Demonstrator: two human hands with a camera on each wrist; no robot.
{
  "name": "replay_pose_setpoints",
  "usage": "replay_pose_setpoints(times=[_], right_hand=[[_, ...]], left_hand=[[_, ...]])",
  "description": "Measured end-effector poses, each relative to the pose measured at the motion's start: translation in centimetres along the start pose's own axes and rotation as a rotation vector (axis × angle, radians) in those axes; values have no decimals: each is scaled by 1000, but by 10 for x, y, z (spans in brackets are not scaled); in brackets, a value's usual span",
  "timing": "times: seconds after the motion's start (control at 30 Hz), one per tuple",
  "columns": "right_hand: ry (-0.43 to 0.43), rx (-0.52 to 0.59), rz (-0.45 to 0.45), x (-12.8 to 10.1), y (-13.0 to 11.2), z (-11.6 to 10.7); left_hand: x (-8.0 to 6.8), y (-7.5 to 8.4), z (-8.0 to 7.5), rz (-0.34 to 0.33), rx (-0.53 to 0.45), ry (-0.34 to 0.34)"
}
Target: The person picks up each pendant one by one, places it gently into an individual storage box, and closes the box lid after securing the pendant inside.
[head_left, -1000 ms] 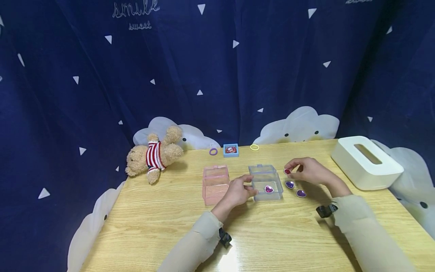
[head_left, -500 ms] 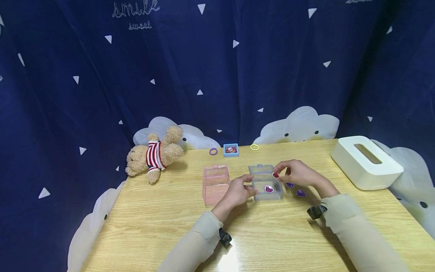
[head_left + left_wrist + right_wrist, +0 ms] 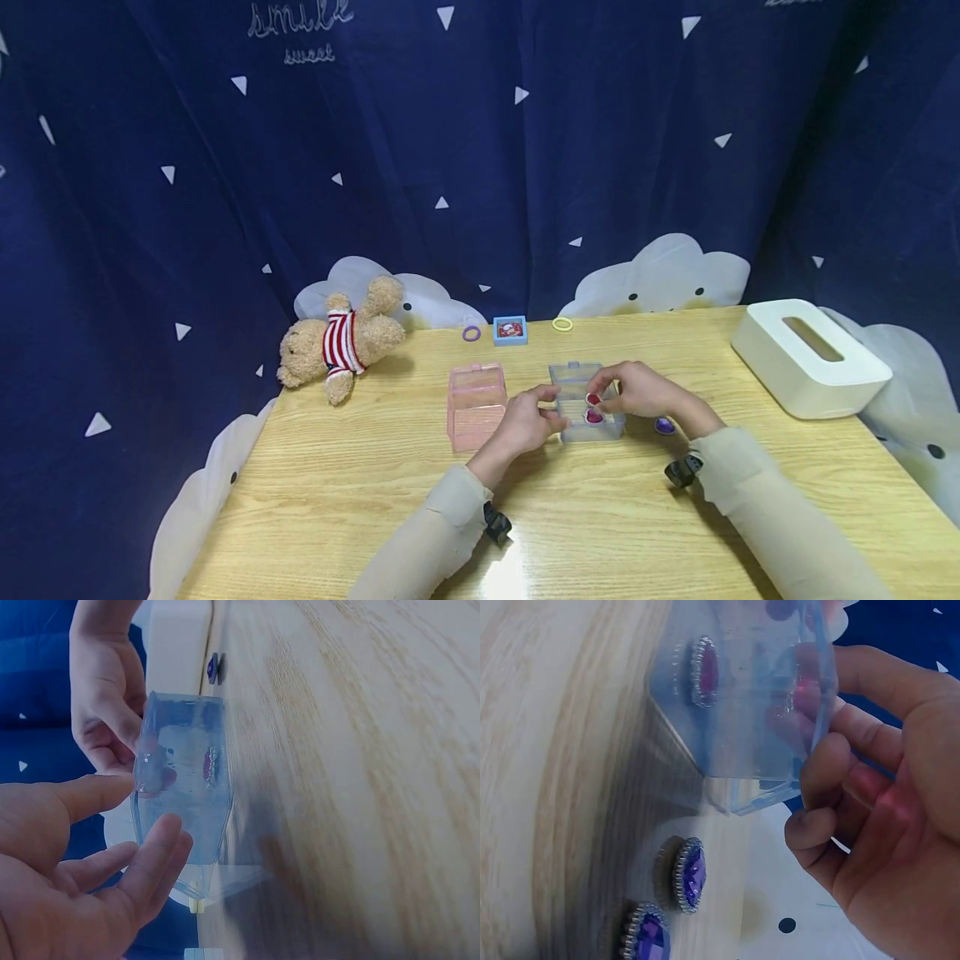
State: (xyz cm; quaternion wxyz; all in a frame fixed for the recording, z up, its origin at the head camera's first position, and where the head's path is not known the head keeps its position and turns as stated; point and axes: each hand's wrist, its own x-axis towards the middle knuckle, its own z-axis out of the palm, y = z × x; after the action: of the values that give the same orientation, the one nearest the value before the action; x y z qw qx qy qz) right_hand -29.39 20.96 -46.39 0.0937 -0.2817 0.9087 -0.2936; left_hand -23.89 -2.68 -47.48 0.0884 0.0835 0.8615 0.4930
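Note:
My right hand (image 3: 637,390) pinches a red gem (image 3: 593,400) between thumb and fingers, over a clear bluish plastic box (image 3: 573,433) with its lid open. Inside that box lies a magenta gem (image 3: 707,671) edged in silver. At the box's left side, my left hand (image 3: 523,423) rests its fairly straight thumb and fingers against the wall, as the left wrist view (image 3: 67,877) shows too. Two purple gems lie on the table right of the box: one purple gem (image 3: 694,876) nearer it, hidden by my right hand in the head view, and another purple gem (image 3: 665,426).
Left of my left hand stands an open pink box (image 3: 468,433). Along the back are a purple ring (image 3: 471,333), a small blue framed piece (image 3: 510,331) and a yellow ring (image 3: 562,324). A teddy bear (image 3: 341,342) lies at left, a white tissue box (image 3: 810,358) at right.
My right hand has carried the red gem leftward, from beside the clear box to above its inside. The left hand has stayed put at the box's side.

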Motion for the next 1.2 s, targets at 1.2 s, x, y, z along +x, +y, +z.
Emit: replay_pose_setpoints(times=[1.2], right_hand=[[6,-89,15,2,1,12]], left_hand=[[1,-2,0,17,26,4]])
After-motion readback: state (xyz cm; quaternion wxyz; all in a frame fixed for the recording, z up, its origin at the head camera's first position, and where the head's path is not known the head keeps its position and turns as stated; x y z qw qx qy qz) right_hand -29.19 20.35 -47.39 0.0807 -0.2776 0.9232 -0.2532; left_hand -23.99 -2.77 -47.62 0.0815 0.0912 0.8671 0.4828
